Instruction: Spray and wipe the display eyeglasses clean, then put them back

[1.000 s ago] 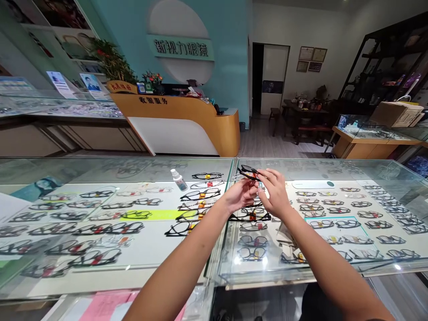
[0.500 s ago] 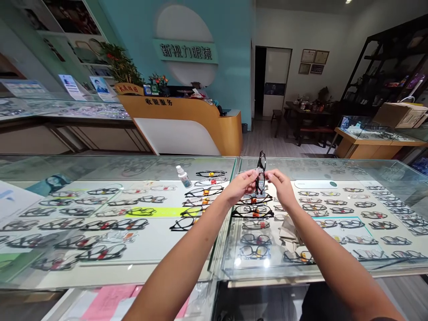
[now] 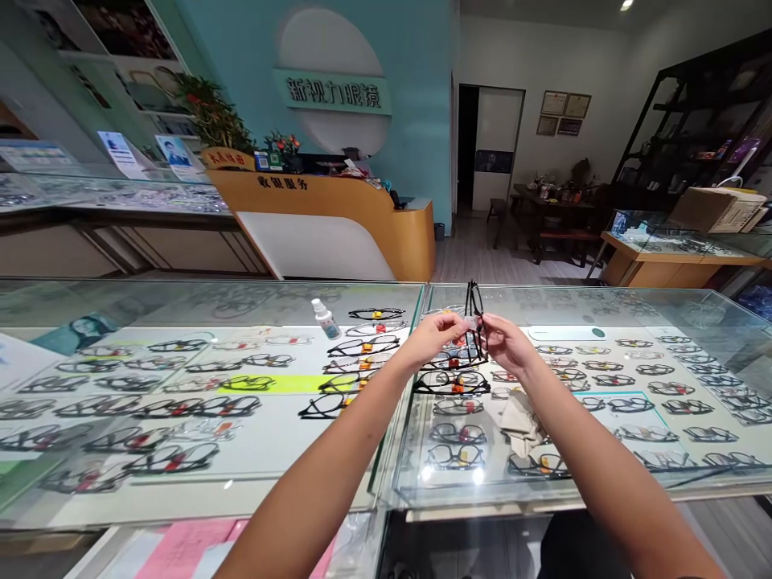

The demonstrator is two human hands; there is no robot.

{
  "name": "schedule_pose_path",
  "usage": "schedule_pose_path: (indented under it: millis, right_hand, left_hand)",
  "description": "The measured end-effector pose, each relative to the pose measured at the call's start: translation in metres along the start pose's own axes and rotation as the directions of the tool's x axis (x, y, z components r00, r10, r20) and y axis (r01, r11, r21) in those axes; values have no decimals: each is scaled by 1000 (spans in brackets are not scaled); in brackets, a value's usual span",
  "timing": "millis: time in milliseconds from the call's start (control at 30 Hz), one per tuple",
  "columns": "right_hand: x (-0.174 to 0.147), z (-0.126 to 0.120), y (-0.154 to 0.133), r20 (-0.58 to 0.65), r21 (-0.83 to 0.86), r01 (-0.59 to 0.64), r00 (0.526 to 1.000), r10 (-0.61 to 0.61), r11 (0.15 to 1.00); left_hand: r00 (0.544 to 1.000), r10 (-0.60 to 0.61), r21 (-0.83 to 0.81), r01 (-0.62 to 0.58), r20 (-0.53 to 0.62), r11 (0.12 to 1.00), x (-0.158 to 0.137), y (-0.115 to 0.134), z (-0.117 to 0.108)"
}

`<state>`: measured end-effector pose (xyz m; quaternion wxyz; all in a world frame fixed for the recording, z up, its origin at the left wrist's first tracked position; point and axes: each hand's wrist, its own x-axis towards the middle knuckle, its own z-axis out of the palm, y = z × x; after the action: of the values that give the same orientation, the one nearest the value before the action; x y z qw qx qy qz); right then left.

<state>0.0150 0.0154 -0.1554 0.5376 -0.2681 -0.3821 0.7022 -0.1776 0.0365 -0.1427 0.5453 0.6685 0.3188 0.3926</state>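
Black-framed eyeglasses [image 3: 476, 299] are held up on end above the glass counter, seen nearly edge-on. My right hand [image 3: 505, 342] grips them from the right, thumb and fingers closed on the frame. From the other side, my left hand [image 3: 435, 338] pinches at the middle of the same eyeglasses. A small pale, see-through bit shows at the left fingertips; what it is I cannot make out. Below the hands, black eyeglasses with an orange tag [image 3: 453, 383] lie on the counter. A crumpled beige cloth [image 3: 519, 424] rests beside my right forearm.
A white spray bottle [image 3: 326, 319] stands on the glass counter [image 3: 386, 490], left of my hands. Several rows of eyeglasses [image 3: 199, 406] lie to the left, with more at the right. A wooden cashier desk [image 3: 326, 201] is beyond the counter.
The held eyeglasses have turned and now show both rims side by side, slightly lower. My right hand has rotated, its fingers showing more below the frame.
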Motion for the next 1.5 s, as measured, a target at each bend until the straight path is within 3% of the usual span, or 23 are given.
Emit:
schedule_pose_path:
  millis: [133,300,467,600,700,833,933,1033,1233,1500]
  right_hand:
    - [-4,0,-5,65,0,-21,998,21,1000]
    - [-9,-1,-14,71,-57,-28,997,32,998]
    - [-11,-5,-25,110,-207,-15,993,39,978]
    - [-10,-5,-24,94,-165,-36,994,52,986]
    - [-9,-4,-20,73,-72,-6,997,11,997]
    - [-9,-5,-17,88,-9,35,996,-34,999]
    - [-7,-6,-16,107,-36,42,993,-38,998]
    - [-7,-5,-12,116,-85,21,993,-11,996]
    - [-8,0,-5,152,-63,-52,987,61,997]
    - [-9,2,-9,106,-75,25,994,-17,997]
  left_hand:
    - [991,-102,-197,118,92,973,-3,1,-4]
    - [983,-135,-535,182,125,825,-6,6,-10]
    - [978,-207,-765,159,35,624,-12,21,-17]
    - [977,-189,-826,29,-94,563,-13,28,-15]
    - [976,-185,-818,16,-112,575,-9,26,-9]
    - [970,-237,-678,141,-51,722,-2,16,-2]
    - [982,-185,-591,122,-46,798,-1,11,3]
    - [990,-139,-596,91,-36,798,-2,10,5]
    - [981,-163,-585,72,-104,808,0,6,4]
    - [961,-211,-593,67,-177,802,4,4,5]
